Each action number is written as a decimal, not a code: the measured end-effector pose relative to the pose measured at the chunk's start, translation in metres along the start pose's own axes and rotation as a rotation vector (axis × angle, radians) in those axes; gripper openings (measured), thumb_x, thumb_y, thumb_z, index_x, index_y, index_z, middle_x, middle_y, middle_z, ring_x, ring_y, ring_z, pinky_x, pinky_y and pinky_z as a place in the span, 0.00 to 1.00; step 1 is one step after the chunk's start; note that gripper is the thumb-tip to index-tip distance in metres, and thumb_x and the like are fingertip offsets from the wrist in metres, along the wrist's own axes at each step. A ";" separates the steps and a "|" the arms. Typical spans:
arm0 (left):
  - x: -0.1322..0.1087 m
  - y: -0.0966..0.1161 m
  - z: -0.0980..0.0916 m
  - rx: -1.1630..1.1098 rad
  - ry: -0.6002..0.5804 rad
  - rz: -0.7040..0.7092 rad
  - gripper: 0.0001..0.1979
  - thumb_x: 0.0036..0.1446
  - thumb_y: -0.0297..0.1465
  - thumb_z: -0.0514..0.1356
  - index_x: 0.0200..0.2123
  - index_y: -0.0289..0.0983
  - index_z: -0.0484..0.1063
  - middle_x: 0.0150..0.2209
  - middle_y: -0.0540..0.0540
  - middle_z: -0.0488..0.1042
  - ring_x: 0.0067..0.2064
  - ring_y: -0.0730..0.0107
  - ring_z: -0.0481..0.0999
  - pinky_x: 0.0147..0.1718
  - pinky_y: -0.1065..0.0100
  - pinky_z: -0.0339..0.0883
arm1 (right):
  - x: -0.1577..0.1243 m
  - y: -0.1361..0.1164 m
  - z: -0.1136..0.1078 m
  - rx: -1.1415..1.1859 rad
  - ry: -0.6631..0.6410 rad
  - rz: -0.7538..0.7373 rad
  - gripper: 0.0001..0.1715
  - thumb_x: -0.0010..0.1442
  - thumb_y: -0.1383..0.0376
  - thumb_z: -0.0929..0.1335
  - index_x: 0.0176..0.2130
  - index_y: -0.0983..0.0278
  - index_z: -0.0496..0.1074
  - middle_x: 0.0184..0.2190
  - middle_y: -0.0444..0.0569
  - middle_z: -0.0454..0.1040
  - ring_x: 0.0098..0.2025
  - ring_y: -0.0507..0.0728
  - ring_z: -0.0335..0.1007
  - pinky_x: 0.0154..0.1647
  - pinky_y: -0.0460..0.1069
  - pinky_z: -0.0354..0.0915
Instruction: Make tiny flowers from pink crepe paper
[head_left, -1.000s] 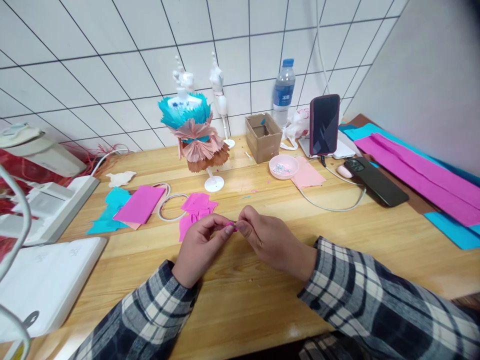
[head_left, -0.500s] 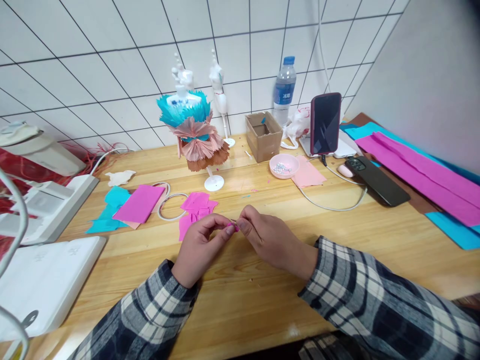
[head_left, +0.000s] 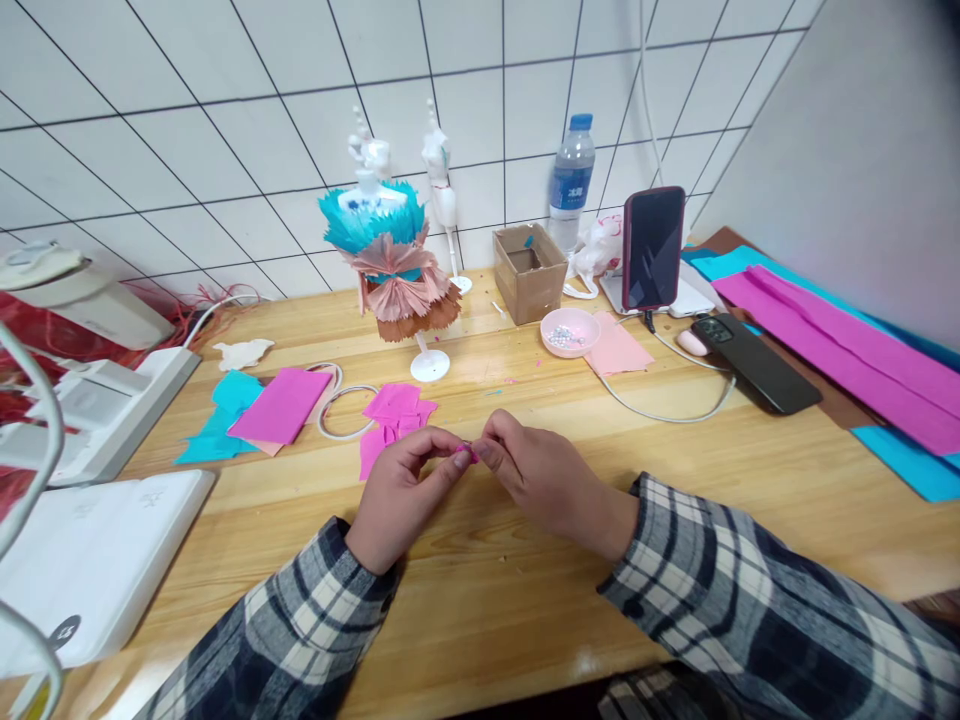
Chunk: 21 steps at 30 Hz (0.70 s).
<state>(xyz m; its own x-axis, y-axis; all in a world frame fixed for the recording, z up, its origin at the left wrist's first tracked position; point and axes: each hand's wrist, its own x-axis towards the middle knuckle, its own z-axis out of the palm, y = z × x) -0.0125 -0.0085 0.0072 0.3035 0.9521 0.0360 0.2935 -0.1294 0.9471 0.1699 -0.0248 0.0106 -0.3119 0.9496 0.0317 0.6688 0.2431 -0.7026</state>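
behind the left grip (head_left: 401,495), the left sleeve (head_left: 277,620) is a plaid of black or very dark navy, mid-grey and cream, its bands crossing into large uneven checks with thin dark lines through the paler squares. the right sleeve (head_left: 757,590), behind the right grip (head_left: 547,485), matches it. the cloth looks soft and loose, creased into folds. each sleeve ends in a cuff at the wrist, with a dark edge near the left grip. below the right grip, more plaid cloth (head_left: 667,695) shows, darker and shadowed.
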 end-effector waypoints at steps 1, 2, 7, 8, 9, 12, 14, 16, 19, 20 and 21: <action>0.000 0.000 0.000 0.000 -0.001 0.000 0.09 0.54 0.36 0.62 0.31 0.35 0.72 0.32 0.44 0.75 0.37 0.66 0.73 0.38 0.66 0.66 | 0.000 0.000 0.000 -0.003 0.004 -0.002 0.17 0.68 0.52 0.54 0.36 0.61 0.58 0.24 0.41 0.65 0.25 0.51 0.60 0.26 0.46 0.47; 0.000 0.000 0.000 0.003 -0.003 -0.001 0.09 0.54 0.36 0.62 0.31 0.35 0.72 0.32 0.45 0.75 0.36 0.66 0.73 0.38 0.66 0.66 | 0.000 0.000 -0.001 -0.008 0.008 -0.004 0.17 0.68 0.52 0.54 0.36 0.61 0.58 0.24 0.41 0.65 0.25 0.51 0.60 0.26 0.46 0.46; 0.000 -0.001 0.000 0.011 -0.010 -0.002 0.09 0.54 0.36 0.62 0.31 0.35 0.72 0.32 0.44 0.75 0.36 0.66 0.73 0.38 0.66 0.66 | 0.000 -0.001 -0.002 -0.031 0.025 -0.010 0.17 0.68 0.53 0.55 0.36 0.61 0.59 0.24 0.40 0.65 0.25 0.51 0.60 0.25 0.46 0.46; 0.001 -0.001 0.000 0.010 -0.009 -0.004 0.09 0.54 0.36 0.62 0.31 0.35 0.72 0.32 0.44 0.75 0.36 0.66 0.73 0.38 0.66 0.66 | 0.000 -0.001 -0.002 -0.038 0.028 -0.011 0.17 0.68 0.53 0.55 0.36 0.61 0.59 0.23 0.40 0.65 0.24 0.51 0.60 0.25 0.46 0.46; 0.001 -0.001 0.000 0.009 -0.007 -0.006 0.09 0.54 0.36 0.62 0.31 0.35 0.72 0.32 0.44 0.75 0.36 0.66 0.73 0.38 0.66 0.66 | 0.001 -0.001 -0.002 -0.047 0.031 -0.011 0.17 0.68 0.53 0.55 0.36 0.61 0.59 0.23 0.40 0.65 0.24 0.51 0.59 0.25 0.46 0.46; 0.000 0.001 0.000 0.023 -0.002 -0.014 0.09 0.54 0.36 0.62 0.31 0.35 0.72 0.32 0.45 0.75 0.36 0.67 0.73 0.38 0.67 0.66 | 0.002 -0.001 -0.003 -0.076 0.036 -0.001 0.17 0.68 0.53 0.55 0.36 0.61 0.60 0.23 0.41 0.65 0.24 0.51 0.60 0.25 0.46 0.46; 0.000 0.003 0.001 0.046 0.003 -0.016 0.09 0.54 0.36 0.62 0.31 0.35 0.73 0.31 0.45 0.76 0.36 0.67 0.73 0.38 0.67 0.67 | 0.004 0.001 -0.005 -0.086 0.051 0.015 0.18 0.68 0.52 0.54 0.37 0.61 0.60 0.23 0.41 0.66 0.25 0.52 0.61 0.25 0.46 0.47; 0.001 0.004 0.002 0.076 0.016 -0.010 0.09 0.54 0.36 0.62 0.31 0.35 0.73 0.31 0.45 0.77 0.35 0.67 0.74 0.37 0.67 0.67 | 0.007 0.006 -0.008 -0.108 0.075 0.039 0.19 0.68 0.51 0.54 0.38 0.62 0.61 0.24 0.42 0.68 0.26 0.52 0.63 0.25 0.47 0.48; 0.002 0.004 0.002 0.158 0.047 0.034 0.08 0.52 0.36 0.63 0.30 0.36 0.74 0.31 0.46 0.78 0.34 0.66 0.75 0.37 0.66 0.68 | 0.012 0.017 -0.010 -0.212 0.088 0.052 0.17 0.66 0.52 0.59 0.37 0.63 0.63 0.28 0.45 0.71 0.28 0.53 0.65 0.26 0.47 0.49; 0.002 0.004 0.002 0.192 0.054 0.060 0.08 0.52 0.36 0.64 0.30 0.36 0.75 0.30 0.46 0.78 0.34 0.66 0.75 0.37 0.66 0.69 | 0.014 0.021 -0.010 -0.255 0.083 0.039 0.15 0.65 0.53 0.61 0.37 0.63 0.64 0.30 0.46 0.71 0.30 0.54 0.66 0.27 0.48 0.50; 0.002 0.004 0.002 0.226 0.060 0.091 0.07 0.52 0.35 0.64 0.29 0.37 0.75 0.30 0.46 0.78 0.33 0.66 0.75 0.37 0.65 0.69 | 0.015 0.025 -0.010 -0.293 0.078 0.020 0.13 0.64 0.55 0.63 0.36 0.63 0.65 0.32 0.47 0.72 0.33 0.54 0.66 0.29 0.48 0.52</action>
<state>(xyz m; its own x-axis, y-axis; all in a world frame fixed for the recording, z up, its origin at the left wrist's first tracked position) -0.0090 -0.0075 0.0102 0.2852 0.9477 0.1432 0.4651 -0.2675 0.8439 0.1886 -0.0025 0.0002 -0.2514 0.9644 0.0819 0.8442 0.2599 -0.4689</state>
